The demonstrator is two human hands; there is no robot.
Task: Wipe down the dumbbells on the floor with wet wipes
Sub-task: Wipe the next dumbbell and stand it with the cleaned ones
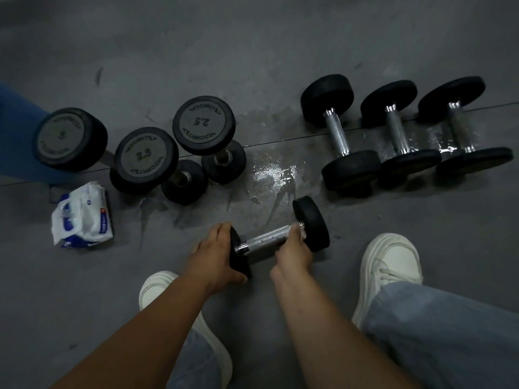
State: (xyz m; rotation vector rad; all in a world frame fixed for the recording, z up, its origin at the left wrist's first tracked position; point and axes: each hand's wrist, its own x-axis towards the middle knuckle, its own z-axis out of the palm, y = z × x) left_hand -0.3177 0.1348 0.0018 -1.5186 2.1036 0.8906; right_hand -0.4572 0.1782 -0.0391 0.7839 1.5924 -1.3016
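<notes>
Pale jeans and white sneakers [390, 265] frame my bare forearms. My left hand [216, 256] curls its fingers [223, 230] round the near head of a small black dumbbell with a chrome handle [266, 238], down at the grey floor [280, 37] just ahead of my feet. My right hand [293, 254] pinches a crumpled white wet wipe [302, 233] against the handle beside the far head. Three black upright dumbbells [146, 153] stand at left near a white-and-blue wipes pack [84, 217]. Three black lying dumbbells [398, 130] rest at right, beyond a wet patch [272, 175].

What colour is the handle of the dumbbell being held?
The handle is shiny silver, between round black ends, seen best in the head view.
</notes>
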